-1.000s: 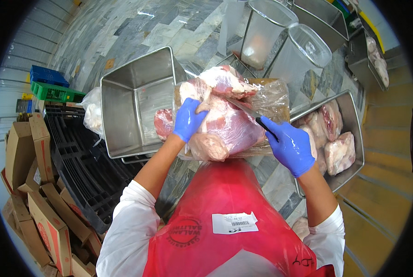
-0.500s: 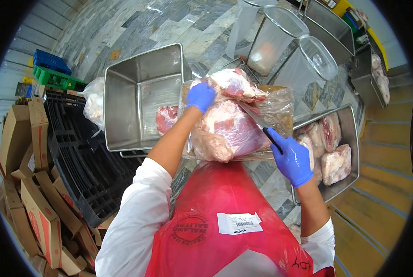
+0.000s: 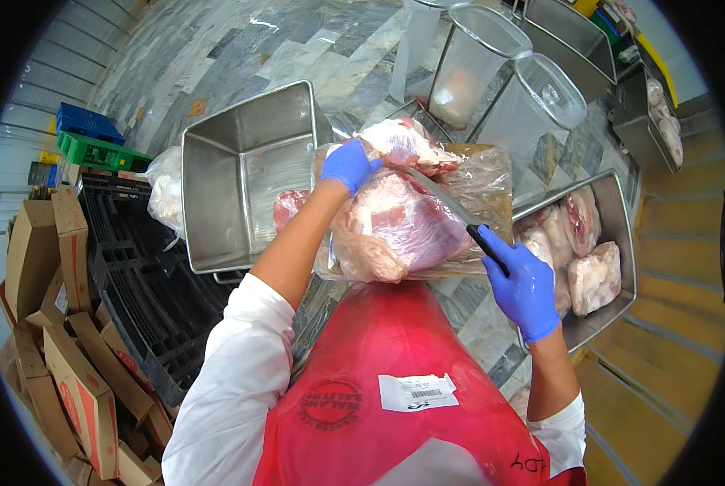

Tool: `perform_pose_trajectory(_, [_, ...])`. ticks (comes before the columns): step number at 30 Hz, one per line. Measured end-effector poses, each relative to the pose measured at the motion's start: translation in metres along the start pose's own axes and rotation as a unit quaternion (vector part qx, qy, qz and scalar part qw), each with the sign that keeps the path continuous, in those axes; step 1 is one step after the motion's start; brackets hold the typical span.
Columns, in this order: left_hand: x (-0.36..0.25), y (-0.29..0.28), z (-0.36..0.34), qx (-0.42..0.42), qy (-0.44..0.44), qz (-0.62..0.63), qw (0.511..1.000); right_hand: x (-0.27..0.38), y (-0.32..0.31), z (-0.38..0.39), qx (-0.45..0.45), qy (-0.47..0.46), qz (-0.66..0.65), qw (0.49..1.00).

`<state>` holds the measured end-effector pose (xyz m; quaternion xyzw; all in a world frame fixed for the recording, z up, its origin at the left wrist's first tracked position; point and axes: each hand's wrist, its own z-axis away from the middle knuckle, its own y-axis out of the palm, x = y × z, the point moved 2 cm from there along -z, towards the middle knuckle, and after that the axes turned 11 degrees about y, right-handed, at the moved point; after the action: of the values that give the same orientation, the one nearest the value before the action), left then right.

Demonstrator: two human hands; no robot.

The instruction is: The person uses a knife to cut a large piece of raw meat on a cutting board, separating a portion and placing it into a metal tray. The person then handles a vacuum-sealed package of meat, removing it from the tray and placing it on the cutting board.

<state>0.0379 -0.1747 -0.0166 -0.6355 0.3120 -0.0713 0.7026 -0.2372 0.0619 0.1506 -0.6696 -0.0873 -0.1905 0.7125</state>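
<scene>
In my blue-gloved right hand [image 3: 524,287] is a knife [image 3: 443,197], gripped by its black handle. Its long blade points up and left, lying along the seam between two pieces of raw meat. The farther, fatty piece of meat [image 3: 407,144] has my gloved left hand [image 3: 350,168] closed on its left end. Nearer me rests a large pink chunk of meat [image 3: 403,219], partly over clear plastic wrap. Both pieces lie on a brown plastic-covered board [image 3: 488,182]. A smaller red piece of meat [image 3: 288,208] shows beside my left forearm, partly hidden.
A deep steel bin [image 3: 253,150] stands left of the board. Another steel bin [image 3: 622,283] on the right holds several meat chunks. Clear tall containers [image 3: 480,57] stand beyond. At left are a black pallet [image 3: 148,267], cardboard boxes [image 3: 75,381] and a green crate [image 3: 99,151].
My right hand has shifted slightly right and toward me, drawing the knife back along the meat. My left hand keeps its hold on the far piece. The whole view has shifted slightly.
</scene>
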Motion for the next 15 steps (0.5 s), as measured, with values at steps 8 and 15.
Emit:
perform_pose_trajectory(8, [0.028, 0.045, 0.017, -0.147, -0.033, 0.101, 0.983, 0.020, 0.027, -0.014, -0.022, -0.025, -0.003, 0.999])
perform_pose_trajectory(15, [0.032, 0.033, 0.014, -0.209, -0.058, 0.303, 0.928, 0.046, 0.008, -0.028, -0.017, -0.064, 0.057, 0.996])
